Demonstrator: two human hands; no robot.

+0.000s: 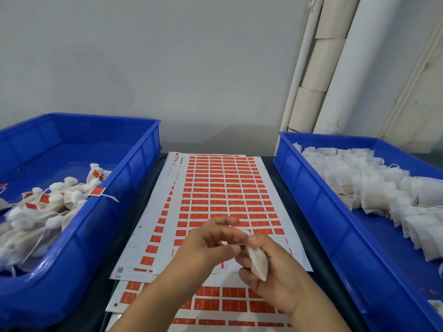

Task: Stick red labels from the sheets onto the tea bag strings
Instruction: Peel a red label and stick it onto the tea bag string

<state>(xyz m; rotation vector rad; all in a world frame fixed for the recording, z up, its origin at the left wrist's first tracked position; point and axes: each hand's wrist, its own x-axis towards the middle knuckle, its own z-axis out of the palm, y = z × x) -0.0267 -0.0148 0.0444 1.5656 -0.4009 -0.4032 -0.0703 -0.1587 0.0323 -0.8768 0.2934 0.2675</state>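
A white sheet of red labels [215, 188] lies on the dark table between two blue bins, with more sheets [223, 303] underneath toward me. My right hand [275, 276] grips a white tea bag [259, 262] above the sheet's near end. My left hand [211, 243] meets it from the left, fingers curled toward the bag's top; whether they pinch a string or a label is hidden. The left blue bin [100, 236] holds tea bags with red labels [48, 204] on their strings. The right blue bin [311, 200] holds unlabelled tea bags [383, 188].
White pipes [335, 68] and a cardboard tube run up the wall behind the right bin. A pale wall stands behind the table. A strip of dark table [143, 188] shows between each bin and the sheets.
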